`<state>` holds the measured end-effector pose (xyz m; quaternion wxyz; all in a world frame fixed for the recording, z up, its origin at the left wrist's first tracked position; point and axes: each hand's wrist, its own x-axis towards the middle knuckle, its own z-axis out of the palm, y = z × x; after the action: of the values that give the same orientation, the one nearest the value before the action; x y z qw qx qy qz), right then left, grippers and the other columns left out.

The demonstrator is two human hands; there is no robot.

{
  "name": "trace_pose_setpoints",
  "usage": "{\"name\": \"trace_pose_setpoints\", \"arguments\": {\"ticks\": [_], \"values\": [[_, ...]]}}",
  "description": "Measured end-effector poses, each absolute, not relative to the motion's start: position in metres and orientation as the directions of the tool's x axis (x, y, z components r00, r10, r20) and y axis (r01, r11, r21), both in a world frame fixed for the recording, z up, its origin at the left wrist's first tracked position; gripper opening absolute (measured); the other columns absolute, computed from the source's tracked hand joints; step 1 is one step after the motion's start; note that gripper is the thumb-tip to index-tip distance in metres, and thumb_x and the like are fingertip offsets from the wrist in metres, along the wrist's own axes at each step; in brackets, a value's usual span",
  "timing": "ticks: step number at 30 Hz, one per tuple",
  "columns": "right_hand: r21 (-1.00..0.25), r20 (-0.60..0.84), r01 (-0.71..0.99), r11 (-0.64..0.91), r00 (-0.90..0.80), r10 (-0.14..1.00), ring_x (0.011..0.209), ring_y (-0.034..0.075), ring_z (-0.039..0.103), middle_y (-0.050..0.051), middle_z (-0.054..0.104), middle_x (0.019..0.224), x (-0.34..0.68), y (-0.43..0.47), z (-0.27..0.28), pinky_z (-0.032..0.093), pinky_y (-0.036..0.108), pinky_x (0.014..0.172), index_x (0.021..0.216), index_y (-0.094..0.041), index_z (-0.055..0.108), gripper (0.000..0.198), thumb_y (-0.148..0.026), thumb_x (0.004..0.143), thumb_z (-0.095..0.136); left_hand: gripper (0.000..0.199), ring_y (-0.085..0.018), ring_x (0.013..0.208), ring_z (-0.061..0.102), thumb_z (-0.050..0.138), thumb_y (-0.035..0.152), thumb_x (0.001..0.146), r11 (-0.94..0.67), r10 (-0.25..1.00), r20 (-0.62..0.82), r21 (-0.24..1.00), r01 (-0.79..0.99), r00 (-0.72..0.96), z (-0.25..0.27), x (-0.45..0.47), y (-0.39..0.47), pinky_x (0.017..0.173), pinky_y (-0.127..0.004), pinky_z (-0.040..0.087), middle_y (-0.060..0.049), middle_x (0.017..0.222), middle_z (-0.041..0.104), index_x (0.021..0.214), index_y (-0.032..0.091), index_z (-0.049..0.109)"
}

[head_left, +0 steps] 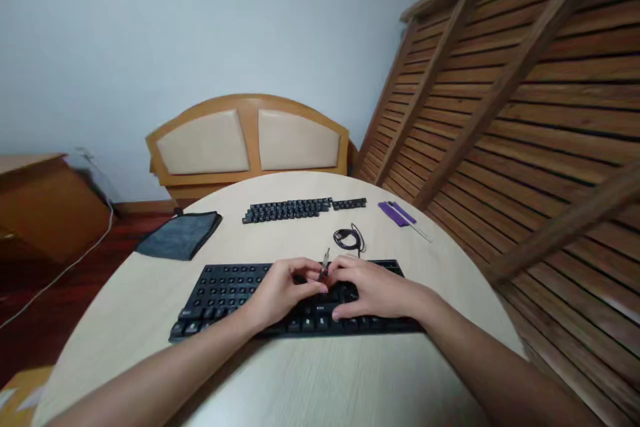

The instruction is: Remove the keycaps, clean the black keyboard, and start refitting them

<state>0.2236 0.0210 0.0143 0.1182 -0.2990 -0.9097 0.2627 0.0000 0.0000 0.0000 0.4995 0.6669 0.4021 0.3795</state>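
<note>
A black keyboard [235,280] lies in front of me. Many of its key positions on the left and middle show bare sockets, while keycaps remain along the lower rows. My left hand [285,290] is closed over the keyboard, pinching a small slim tool [325,259] whose metallic tip points up; its lower end is hidden between the hands. Beside it, my right hand [367,285] rests on the keyboard's right half. Its bent fingers meet the tool and the left fingertips, and its thumb is spread apart on the keys.
Behind the keyboard, removed black keycaps [287,209] stand in rows, with a smaller group [349,203] beside them. A coiled black cable [349,237] lies nearer. Purple cloth [397,213] with a thin white stick is at right, a dark folded cloth [179,235] at left. The round table [310,380] has a curved edge.
</note>
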Motion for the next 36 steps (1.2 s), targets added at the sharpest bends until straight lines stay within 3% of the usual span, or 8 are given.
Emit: {"name": "trace_pose_setpoints", "arguments": {"ticks": [7, 12, 17, 24, 36], "values": [[-0.548, 0.075, 0.475, 0.688, -0.792, 0.606, 0.110, 0.024, 0.057, 0.006, 0.062, 0.113, 0.2228, 0.0195, 0.0150, 0.043, 0.034, 0.097, 0.111, -0.020, 0.069, 0.045, -0.049, 0.077, 0.078, 0.021, -0.018, 0.078, 0.069, 0.077, 0.027, 0.077, -0.133, 0.915, 0.081, 0.986, 0.105, 0.395, -0.0064, 0.0023, -0.0020, 0.072, -0.028, 0.049, -0.004, 0.080, 0.075, 0.090, 0.013, 0.068], [-0.546, 0.098, 0.465, 0.697, -0.791, 0.605, 0.110, 0.024, 0.058, 0.006, 0.062, 0.113, 0.2223, 0.0193, 0.0143, 0.042, 0.034, 0.097, 0.110, -0.021, 0.070, 0.043, -0.047, 0.077, 0.080, 0.050, -0.017, 0.079, 0.066, 0.078, 0.026, 0.077, -0.160, 0.916, 0.100, 0.979, 0.126, 0.388, -0.0069, 0.0021, -0.0004, 0.075, -0.029, 0.048, -0.002, 0.085, 0.074, 0.124, 0.016, 0.064], [-0.552, 0.089, 0.462, 0.694, -0.795, 0.600, 0.111, 0.023, 0.057, 0.005, 0.063, 0.114, 0.2229, 0.0201, 0.0133, 0.043, 0.035, 0.097, 0.110, -0.022, 0.069, 0.042, -0.047, 0.078, 0.079, 0.021, -0.017, 0.076, 0.061, 0.076, 0.030, 0.080, -0.227, 0.890, 0.124, 0.955, 0.190, 0.438, -0.0060, -0.0002, 0.0011, 0.072, -0.028, 0.047, -0.004, 0.086, 0.073, 0.095, 0.015, 0.076], [-0.548, 0.088, 0.465, 0.696, -0.795, 0.600, 0.113, 0.023, 0.057, 0.006, 0.062, 0.116, 0.2232, 0.0216, 0.0130, 0.043, 0.035, 0.099, 0.110, -0.023, 0.069, 0.042, -0.048, 0.078, 0.078, 0.021, -0.018, 0.081, 0.066, 0.073, 0.025, 0.082, -0.192, 0.905, 0.132, 0.975, 0.112, 0.403, -0.0035, -0.0034, 0.0005, 0.077, -0.028, 0.051, -0.004, 0.089, 0.076, 0.102, 0.017, 0.076], [-0.554, 0.081, 0.468, 0.689, -0.793, 0.604, 0.112, 0.023, 0.058, 0.006, 0.062, 0.115, 0.2230, 0.0202, 0.0146, 0.043, 0.035, 0.098, 0.110, -0.023, 0.070, 0.041, -0.047, 0.078, 0.078, 0.022, -0.020, 0.083, 0.071, 0.077, 0.027, 0.078, -0.055, 0.909, 0.042, 0.998, 0.019, 0.414, -0.0063, -0.0022, 0.0005, 0.083, -0.030, 0.054, -0.006, 0.090, 0.078, 0.096, 0.014, 0.075]]}}
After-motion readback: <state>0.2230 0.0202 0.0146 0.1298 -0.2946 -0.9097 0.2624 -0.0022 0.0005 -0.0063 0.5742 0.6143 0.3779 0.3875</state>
